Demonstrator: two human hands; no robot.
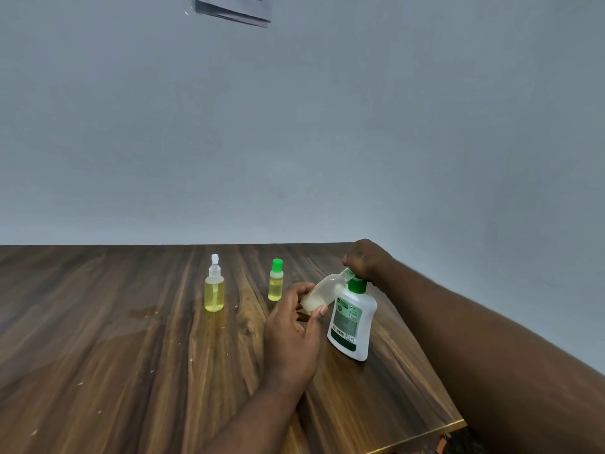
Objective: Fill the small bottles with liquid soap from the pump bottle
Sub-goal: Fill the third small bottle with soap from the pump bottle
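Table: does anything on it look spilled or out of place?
Yes: a dark, wet-looking patch lies on the table just left of the spray bottle, probably spilled soap. Pale specks dot the wood. The clear bottle tilts only because the left hand holds it at the pump bottle.

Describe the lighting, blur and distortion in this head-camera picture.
Head view: soft, even light, no hard shadows on the table; the wide-angle lens swells the right forearm at the edge; the clear bottle in the left hand looks smeared; the label on the pump bottle is unreadable.
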